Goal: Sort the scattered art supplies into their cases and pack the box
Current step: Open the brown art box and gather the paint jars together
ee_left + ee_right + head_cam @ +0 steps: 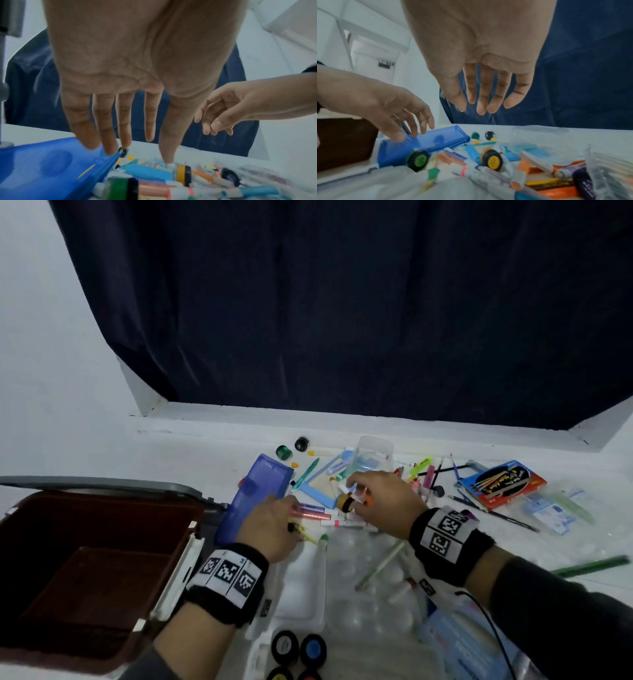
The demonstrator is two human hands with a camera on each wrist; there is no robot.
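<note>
Both hands [329, 508] wide, holding nothing, above marker pile [329, 517]. Yellow paint pot [492, 160] might roll off tabletop if bumped.

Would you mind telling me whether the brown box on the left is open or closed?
Open. The brown box has its grey lid swung back behind it, and its dark interior shows from above.
</note>
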